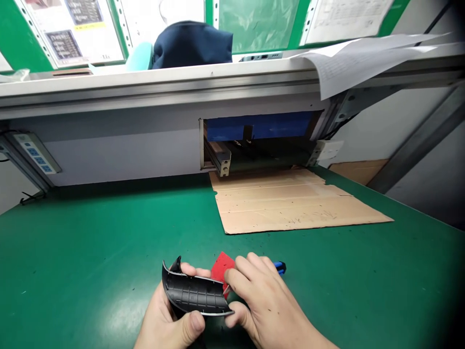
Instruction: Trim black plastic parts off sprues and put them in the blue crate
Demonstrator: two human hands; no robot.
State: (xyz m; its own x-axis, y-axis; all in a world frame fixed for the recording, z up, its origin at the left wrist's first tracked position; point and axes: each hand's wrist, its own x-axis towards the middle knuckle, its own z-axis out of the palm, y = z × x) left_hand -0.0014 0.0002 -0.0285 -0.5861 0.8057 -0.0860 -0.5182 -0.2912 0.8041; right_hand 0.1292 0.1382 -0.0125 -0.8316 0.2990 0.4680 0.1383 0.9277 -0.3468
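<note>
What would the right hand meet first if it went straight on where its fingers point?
The red piece just ahead of the right hand; it may already touch, since depth is unclear.

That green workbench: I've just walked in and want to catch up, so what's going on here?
A person holds a curved black ribbed plastic part in their left hand, just above a green work mat. Their right hand has its thumb at the part's end and its fingers against a red piece. A blue-handled object lies just beyond, and a flattened cardboard sheet lies farther back.
</note>
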